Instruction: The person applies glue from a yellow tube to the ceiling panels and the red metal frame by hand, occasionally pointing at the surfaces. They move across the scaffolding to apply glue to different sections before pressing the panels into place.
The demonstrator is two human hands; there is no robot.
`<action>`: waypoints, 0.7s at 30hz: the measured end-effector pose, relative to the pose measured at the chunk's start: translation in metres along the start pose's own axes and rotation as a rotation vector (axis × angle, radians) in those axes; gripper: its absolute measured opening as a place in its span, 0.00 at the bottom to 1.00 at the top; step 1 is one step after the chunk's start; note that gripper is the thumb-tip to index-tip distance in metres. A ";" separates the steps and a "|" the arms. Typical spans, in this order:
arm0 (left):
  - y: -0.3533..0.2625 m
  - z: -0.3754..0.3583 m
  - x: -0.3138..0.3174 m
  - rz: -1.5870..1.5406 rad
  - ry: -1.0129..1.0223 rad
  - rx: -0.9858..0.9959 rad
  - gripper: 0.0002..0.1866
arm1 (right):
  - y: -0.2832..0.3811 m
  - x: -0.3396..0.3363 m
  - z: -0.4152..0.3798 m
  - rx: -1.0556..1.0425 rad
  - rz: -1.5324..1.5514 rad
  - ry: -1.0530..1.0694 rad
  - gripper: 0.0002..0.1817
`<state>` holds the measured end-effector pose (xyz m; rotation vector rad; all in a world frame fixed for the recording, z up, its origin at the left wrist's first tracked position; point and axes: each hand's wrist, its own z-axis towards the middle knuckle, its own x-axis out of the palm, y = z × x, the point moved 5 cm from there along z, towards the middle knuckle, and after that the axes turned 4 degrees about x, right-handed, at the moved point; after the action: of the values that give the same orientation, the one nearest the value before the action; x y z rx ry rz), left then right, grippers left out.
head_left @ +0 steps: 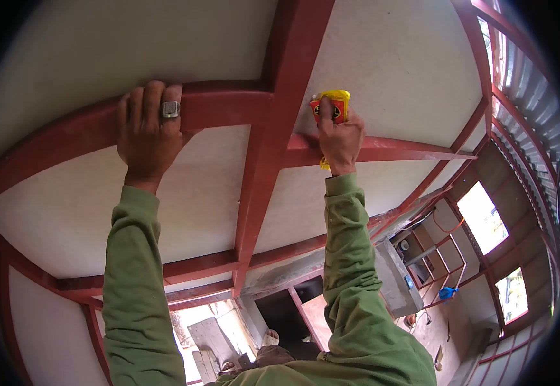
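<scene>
My left hand (149, 132), with a ring on one finger, is hooked over a red-painted beam (225, 106), its fingers curled round the upper edge. In my right hand (341, 143) is a small yellow-and-red packet (340, 106) with a black round mark, held up against a pale panel (389, 71). My thumb presses on the packet's face. A bit of yellow shows below the hand too, near a second red beam (396, 149). A small whitish spot lies at the packet's upper left. Both arms reach up in green sleeves.
A thick red cross-beam (264, 161) runs between my hands. Corrugated metal sheeting (534, 96) and bright window openings (483, 215) are on the right. Below are a concrete ledge (399, 280), a metal frame and a blue object (447, 293).
</scene>
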<state>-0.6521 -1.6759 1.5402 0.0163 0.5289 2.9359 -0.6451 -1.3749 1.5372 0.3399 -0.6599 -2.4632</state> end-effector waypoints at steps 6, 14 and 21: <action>-0.001 0.000 -0.004 -0.008 -0.023 -0.001 0.37 | 0.000 -0.002 0.001 0.040 -0.125 0.124 0.16; 0.002 -0.003 -0.007 -0.088 0.040 -0.029 0.36 | 0.002 -0.037 0.004 -0.096 -0.138 0.122 0.20; 0.001 0.000 -0.008 -0.069 -0.016 -0.034 0.36 | 0.010 -0.055 0.011 -0.368 -0.162 0.743 0.47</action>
<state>-0.6440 -1.6777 1.5403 0.0167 0.4674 2.8747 -0.5996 -1.3464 1.5568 1.1076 0.1356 -2.2845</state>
